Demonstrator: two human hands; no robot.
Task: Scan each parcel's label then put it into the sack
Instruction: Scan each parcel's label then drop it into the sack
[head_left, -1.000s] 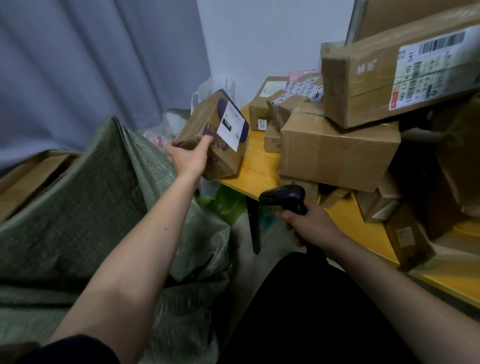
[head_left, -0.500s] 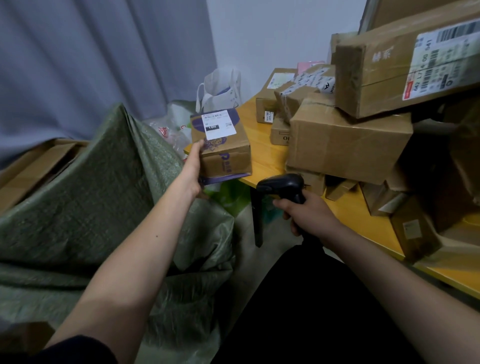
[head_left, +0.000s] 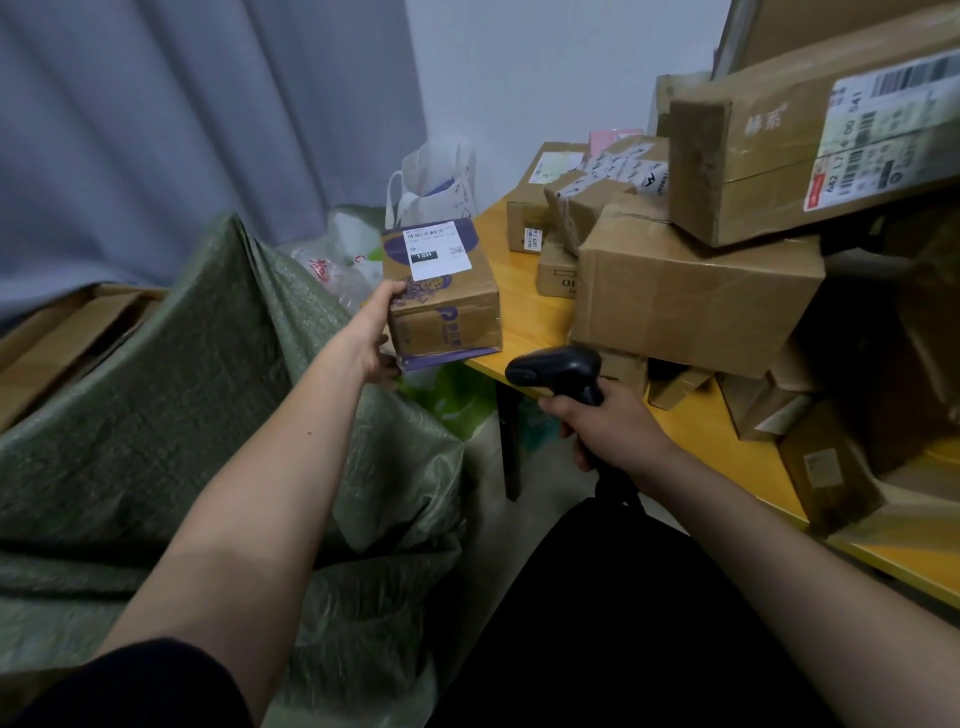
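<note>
Head view showed us the left hand (head_left: 375, 332) grasping the purple-printed parcel (head_left: 441, 296) by its near left edge, white label (head_left: 435, 251) facing up, at the counter (head_left: 524, 317) corner. Just right of that parcel, our right hand (head_left: 605, 426) was clenched around the black scanner (head_left: 558, 366), its nose pointing toward the parcel. Left of the parcel sagged the green sack (head_left: 182, 374); right of it, stacked boxes (head_left: 696, 291) crowded the counter.
</note>
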